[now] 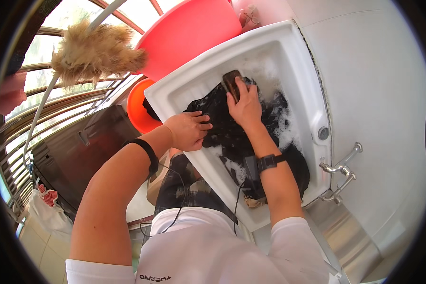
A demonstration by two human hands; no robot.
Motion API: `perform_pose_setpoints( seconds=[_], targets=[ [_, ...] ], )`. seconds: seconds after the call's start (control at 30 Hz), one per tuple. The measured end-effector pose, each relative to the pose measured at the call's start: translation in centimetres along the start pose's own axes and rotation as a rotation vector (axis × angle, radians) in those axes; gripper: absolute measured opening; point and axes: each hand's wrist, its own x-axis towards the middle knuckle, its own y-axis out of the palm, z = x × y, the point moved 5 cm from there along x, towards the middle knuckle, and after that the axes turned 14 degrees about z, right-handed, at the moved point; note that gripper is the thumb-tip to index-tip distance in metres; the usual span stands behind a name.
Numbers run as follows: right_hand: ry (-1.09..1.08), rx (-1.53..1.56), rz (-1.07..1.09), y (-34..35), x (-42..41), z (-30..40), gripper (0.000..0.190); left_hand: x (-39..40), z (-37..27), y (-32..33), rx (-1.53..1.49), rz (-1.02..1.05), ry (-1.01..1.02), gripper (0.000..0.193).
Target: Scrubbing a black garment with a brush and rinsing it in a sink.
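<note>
My right hand (246, 106) grips a brown scrubbing brush (231, 76), which rests on wet black cloth (223, 117). This cloth lies bunched in a white sink (198, 161), with soap suds (285, 124) around it. At the sink's near left rim is my left hand (188, 131), its fingers reaching over the cloth's edge. Whether those fingers pinch the cloth is not plain. A black strap circles each forearm or wrist, and thin cables hang from the straps.
A large pink basin (195, 35) stands behind the sink, with an orange bucket (138, 103) at its left. A fluffy duster (96, 53) hangs at upper left. Metal taps (340, 170) project from the right wall. A dark-panelled appliance (85, 152) stands at left.
</note>
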Motion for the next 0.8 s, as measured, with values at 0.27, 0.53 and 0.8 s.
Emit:
perform_pose_setpoints(
  seconds=[0.27, 0.53, 0.8],
  targets=[
    [0.222, 0.033, -0.271, -1.4, 1.6, -6.2, 0.059, -0.4, 0.0, -0.1, 0.016, 0.008, -0.043, 0.03],
    [0.339, -0.002, -0.207, -1.5, -0.6, -7.4, 0.059, -0.4, 0.0, 0.3, 0.007, 0.033, -0.057, 0.031],
    [-0.131, -0.045, 0.009, 1.8, -4.4, 1.9, 0.061, -0.2, 0.1, 0.3, 0.001, 0.025, -0.04, 0.028]
  ],
)
